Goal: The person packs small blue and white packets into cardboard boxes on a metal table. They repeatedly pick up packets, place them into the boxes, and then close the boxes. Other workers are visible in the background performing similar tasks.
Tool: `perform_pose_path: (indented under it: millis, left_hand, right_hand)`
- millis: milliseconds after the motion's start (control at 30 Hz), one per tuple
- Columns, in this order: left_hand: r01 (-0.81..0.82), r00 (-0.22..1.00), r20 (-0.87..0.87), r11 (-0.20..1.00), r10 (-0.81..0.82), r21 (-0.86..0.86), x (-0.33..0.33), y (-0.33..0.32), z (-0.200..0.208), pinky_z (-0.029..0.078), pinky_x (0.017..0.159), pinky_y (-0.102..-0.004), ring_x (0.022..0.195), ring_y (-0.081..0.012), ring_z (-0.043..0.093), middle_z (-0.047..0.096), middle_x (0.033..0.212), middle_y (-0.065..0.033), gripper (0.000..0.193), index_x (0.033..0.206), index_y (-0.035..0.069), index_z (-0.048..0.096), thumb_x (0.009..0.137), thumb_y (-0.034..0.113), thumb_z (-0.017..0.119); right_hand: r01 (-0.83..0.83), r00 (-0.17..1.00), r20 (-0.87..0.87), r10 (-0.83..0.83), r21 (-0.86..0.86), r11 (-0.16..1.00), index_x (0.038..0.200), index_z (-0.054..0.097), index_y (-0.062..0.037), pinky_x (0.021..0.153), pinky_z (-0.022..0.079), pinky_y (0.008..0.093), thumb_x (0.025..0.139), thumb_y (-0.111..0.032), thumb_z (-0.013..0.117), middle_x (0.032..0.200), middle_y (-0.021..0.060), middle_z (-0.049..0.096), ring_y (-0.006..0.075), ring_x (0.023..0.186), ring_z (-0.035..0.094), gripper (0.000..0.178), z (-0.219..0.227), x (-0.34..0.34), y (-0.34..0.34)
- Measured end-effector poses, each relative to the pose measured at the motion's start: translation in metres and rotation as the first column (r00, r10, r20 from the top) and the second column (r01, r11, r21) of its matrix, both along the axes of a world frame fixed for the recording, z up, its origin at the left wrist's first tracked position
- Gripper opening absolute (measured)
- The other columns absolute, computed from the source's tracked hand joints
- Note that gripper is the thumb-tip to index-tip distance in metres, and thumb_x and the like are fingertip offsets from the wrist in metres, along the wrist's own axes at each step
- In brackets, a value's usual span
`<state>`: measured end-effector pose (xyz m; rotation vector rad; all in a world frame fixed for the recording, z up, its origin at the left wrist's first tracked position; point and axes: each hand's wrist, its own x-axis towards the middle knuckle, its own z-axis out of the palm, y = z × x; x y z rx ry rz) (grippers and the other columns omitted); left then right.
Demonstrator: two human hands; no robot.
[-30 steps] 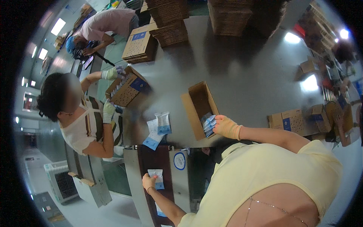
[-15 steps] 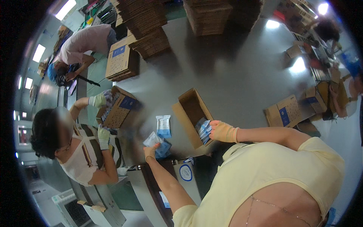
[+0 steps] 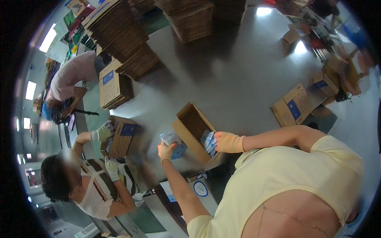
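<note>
My left hand point(image 3: 166, 150), bare, is closed on a white-and-blue packet point(image 3: 170, 138) just left of the open cardboard box point(image 3: 186, 140). A blue packet point(image 3: 179, 150) shows beside that hand; I cannot tell whether it is held too or lies on the table. My right hand point(image 3: 231, 142), in a pale orange glove, reaches over the box's right side. Its fingers are bent against a row of blue-and-white packets point(image 3: 208, 143) standing in the near end of the box. The far part of the box shows bare cardboard inside. The right fingertips are partly hidden.
At my left a co-worker in striped gloves handles another box point(image 3: 122, 139) of packets. Tall stacks of flattened cartons point(image 3: 119, 37) stand on the far side of the grey table point(image 3: 238, 91). A closed carton point(image 3: 294, 106) lies at the right, near another person's arms.
My left hand has lifted a packet and brought it nearer the box. My right hand stays at the row of packets. The whole view has shifted a little.
</note>
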<state>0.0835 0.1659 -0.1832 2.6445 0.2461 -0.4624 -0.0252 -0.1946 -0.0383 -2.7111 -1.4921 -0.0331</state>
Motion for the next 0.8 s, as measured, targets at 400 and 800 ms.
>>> perform_pose_path:
  millis: [400,800]
  left_hand:
    - [0.265,0.937,0.071,0.828,-0.343,0.494,-0.044,-0.141,0.044,0.046,0.079,-0.0431,0.086,-0.0270,0.062,0.063,0.092,-0.0101,0.076,0.132,0.014,0.041,0.066,0.025,0.078]
    - [0.257,0.944,0.312,0.356,0.106,-0.898,-0.025,-0.132,0.079,0.048,0.089,-0.0418,0.101,-0.0286,0.059,0.059,0.115,-0.0144,0.048,0.116,0.000,0.055,0.071,0.009,0.070]
  right_hand:
    - [0.079,0.996,-0.046,-0.082,-0.050,0.996,0.072,0.064,-0.0187,0.087,0.034,0.0297,0.075,-0.018,0.057,0.065,-0.0041,0.061,0.0164,0.076,0.059,0.007,-0.010,-0.010,-0.023]
    - [0.042,0.998,-0.042,-0.051,-0.177,0.983,0.077,0.066,-0.0166,0.086,0.033,0.0349,0.075,-0.021,0.059,0.072,-0.0032,0.063,0.0179,0.080,0.059,0.009,-0.012,-0.012,-0.017]
